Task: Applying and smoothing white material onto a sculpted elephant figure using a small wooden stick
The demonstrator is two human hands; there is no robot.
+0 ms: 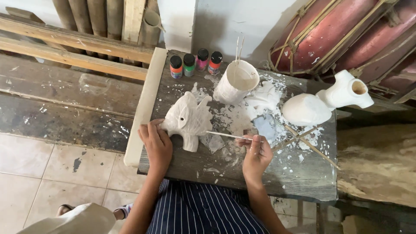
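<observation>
A white fish figurine point(189, 118) stands upright on a small dark wooden table point(286, 173). My left hand point(156, 145) grips its left side near the base. My right hand point(256, 154) pinches a thin white brush point(227, 135) that points left, with its tip at the fish's lower right side. White paint smears cover the table top around the fish.
Behind the fish stand several small paint bottles point(195, 63), a white cup point(236, 81) with sticks in it, a white elephant-like figurine point(263, 99) and a white jug-shaped figure point(327, 100). Thin sticks point(308, 143) lie at the right. A wooden bench point(65, 99) sits left, red drums point(338, 30) behind.
</observation>
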